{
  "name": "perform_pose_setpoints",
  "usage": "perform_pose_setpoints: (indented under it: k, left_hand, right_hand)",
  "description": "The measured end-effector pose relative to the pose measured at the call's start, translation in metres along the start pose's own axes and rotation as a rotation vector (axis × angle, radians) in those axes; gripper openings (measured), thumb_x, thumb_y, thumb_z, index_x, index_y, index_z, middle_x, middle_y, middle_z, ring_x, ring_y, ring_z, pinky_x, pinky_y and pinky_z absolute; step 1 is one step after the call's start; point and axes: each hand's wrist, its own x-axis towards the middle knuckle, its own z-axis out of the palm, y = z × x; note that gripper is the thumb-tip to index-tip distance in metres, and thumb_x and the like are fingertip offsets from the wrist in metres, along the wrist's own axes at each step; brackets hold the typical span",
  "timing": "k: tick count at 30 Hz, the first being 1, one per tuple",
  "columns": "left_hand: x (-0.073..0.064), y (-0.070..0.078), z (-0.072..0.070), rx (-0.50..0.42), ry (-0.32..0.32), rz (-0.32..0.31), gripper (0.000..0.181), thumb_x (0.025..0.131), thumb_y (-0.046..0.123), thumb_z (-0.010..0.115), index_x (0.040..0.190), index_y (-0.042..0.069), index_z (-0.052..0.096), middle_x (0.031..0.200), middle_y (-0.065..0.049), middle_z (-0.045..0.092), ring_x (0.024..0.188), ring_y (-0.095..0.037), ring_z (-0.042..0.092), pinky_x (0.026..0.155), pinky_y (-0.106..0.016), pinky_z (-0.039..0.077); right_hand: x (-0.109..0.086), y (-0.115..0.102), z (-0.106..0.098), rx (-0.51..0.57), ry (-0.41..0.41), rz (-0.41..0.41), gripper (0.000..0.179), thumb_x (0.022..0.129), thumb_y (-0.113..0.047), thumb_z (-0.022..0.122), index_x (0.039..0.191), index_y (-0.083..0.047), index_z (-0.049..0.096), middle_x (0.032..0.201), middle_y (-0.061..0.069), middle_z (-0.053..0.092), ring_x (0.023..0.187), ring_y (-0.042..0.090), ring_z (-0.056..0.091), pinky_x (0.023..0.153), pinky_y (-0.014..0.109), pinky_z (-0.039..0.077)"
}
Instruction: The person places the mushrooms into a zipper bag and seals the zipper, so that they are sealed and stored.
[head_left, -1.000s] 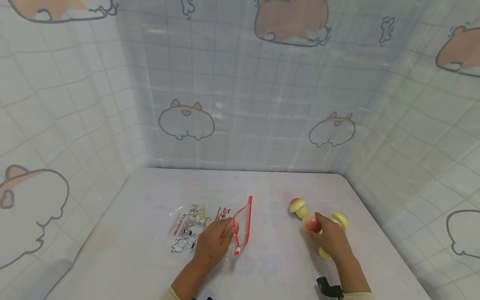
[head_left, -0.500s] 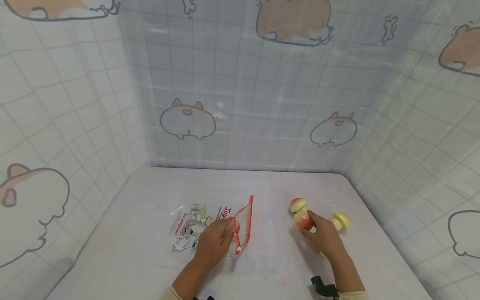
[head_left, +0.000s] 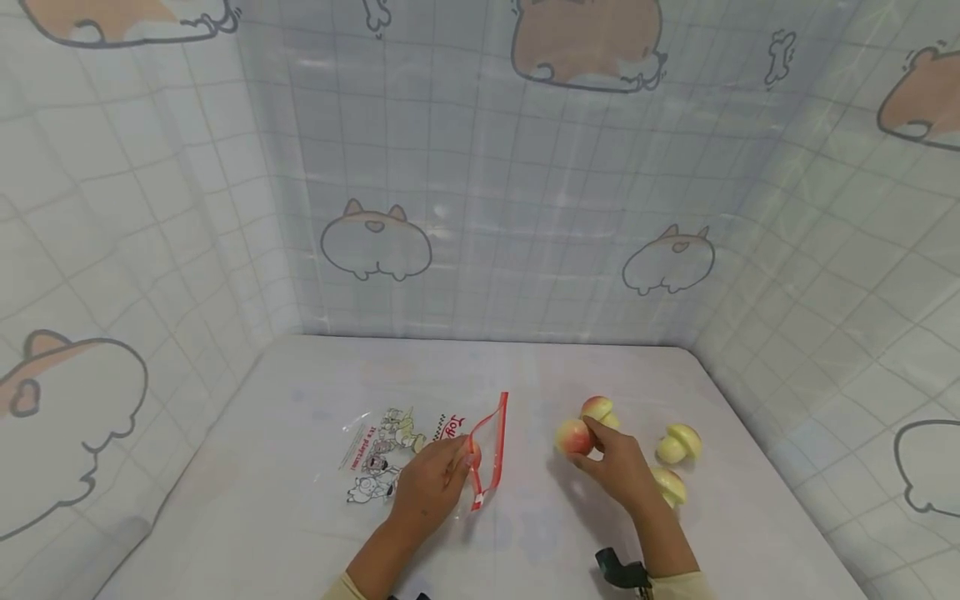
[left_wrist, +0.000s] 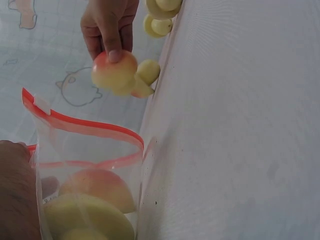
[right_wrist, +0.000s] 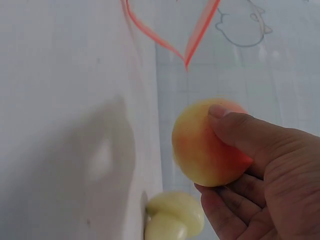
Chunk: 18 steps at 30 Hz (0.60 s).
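My left hand (head_left: 429, 482) grips a clear zip bag (head_left: 381, 450) with a red zipper, its mouth spread apart and facing right. Yellow and red toy mushrooms (left_wrist: 85, 215) show through the bag wall in the left wrist view. Between thumb and fingers, my right hand (head_left: 618, 467) pinches another toy mushroom (right_wrist: 210, 145) by its red-yellow cap, off the table and right of the bag mouth. Just behind it lies a mushroom with a reddish cap (head_left: 597, 407). Two more, one pale yellow (head_left: 678, 443) and one tinged red (head_left: 670, 486), lie to the right of that hand.
The white-covered table (head_left: 300, 550) is enclosed at the back and both sides by a plastic curtain (head_left: 510, 275) with a grid and cartoon dogs. A black wrist mount (head_left: 621, 569) sits at the right wrist.
My right hand has moved left toward the bag with the mushroom, uncovering the one at the lower right. My left hand and the bag have stayed nearly still.
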Motion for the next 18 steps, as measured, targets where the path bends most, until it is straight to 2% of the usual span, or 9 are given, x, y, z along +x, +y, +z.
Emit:
perform_pose_setpoints:
  k: [3,9,18]
  left_hand:
    - [0.0,0.001,-0.001,-0.001,-0.005,-0.009,0.037,0.097,0.035,0.065,0.126,0.012,0.069,0.118,0.004,0.072,0.113,-0.015,0.067,0.093,-0.037,0.056]
    - [0.0,0.002,-0.001,0.011,-0.028,-0.044,0.038,0.095,0.036,0.067,0.127,0.014,0.069,0.119,0.006,0.072,0.114,-0.011,0.066,0.093,-0.034,0.056]
    - [0.002,0.001,-0.002,0.009,-0.018,-0.026,0.039,0.096,0.038,0.066,0.127,0.014,0.069,0.118,0.007,0.072,0.113,-0.01,0.066,0.093,-0.033,0.056]
  right_hand:
    - [0.001,-0.007,0.005,0.044,0.007,-0.019,0.066,0.077,-0.022,0.086,0.134,-0.001,0.06,0.1,0.002,0.071,0.102,0.027,0.071,0.089,0.042,0.058]
    - [0.003,-0.017,0.016,0.148,-0.025,-0.003,0.066,0.077,-0.02,0.087,0.134,0.0,0.06,0.113,0.009,0.072,0.104,0.026,0.071,0.089,0.04,0.058]
    - [0.011,-0.036,0.034,0.221,-0.088,-0.015,0.069,0.078,-0.018,0.086,0.138,0.001,0.057,0.12,0.011,0.07,0.107,0.026,0.07,0.09,0.039,0.057]
